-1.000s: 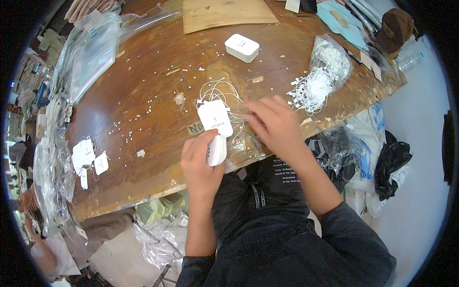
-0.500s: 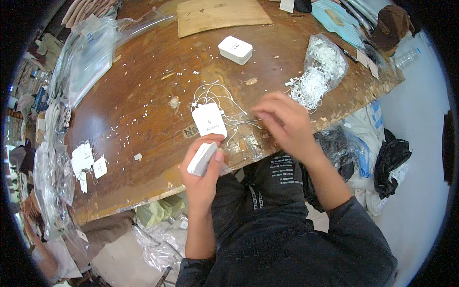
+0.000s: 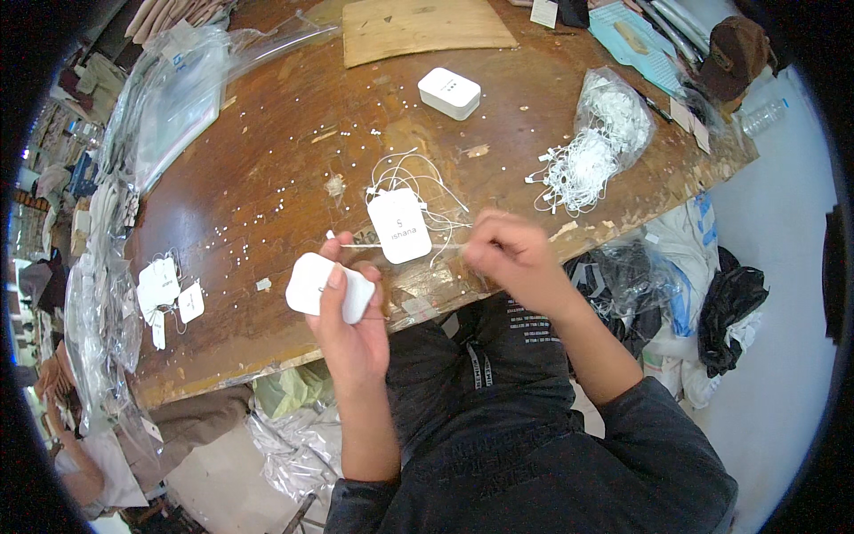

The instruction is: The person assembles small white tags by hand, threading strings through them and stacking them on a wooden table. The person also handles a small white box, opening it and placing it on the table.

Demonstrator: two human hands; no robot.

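My left hand grips a small stack of white rounded hang tags under the thumb, fanned slightly apart. A thin white string with a small plastic end stretches from its fingertips toward my right hand. My right hand is blurred, its fingers pinched together around the string's other end. Between the hands, white hang tags with loose strings lie on the table, the top one printed. The tags' holes in my left hand are too small to make out.
On the wooden table stand a white tag stack and a plastic bag of tag strings spilling a tangle. Strung tags lie left. Small white beads are scattered about. Clear plastic bags line the left edge; cardboard lies far back.
My left hand has moved left and turned, showing the tags' broad face. The string now spans both hands. My right hand has shifted slightly down. The view has shifted a little.
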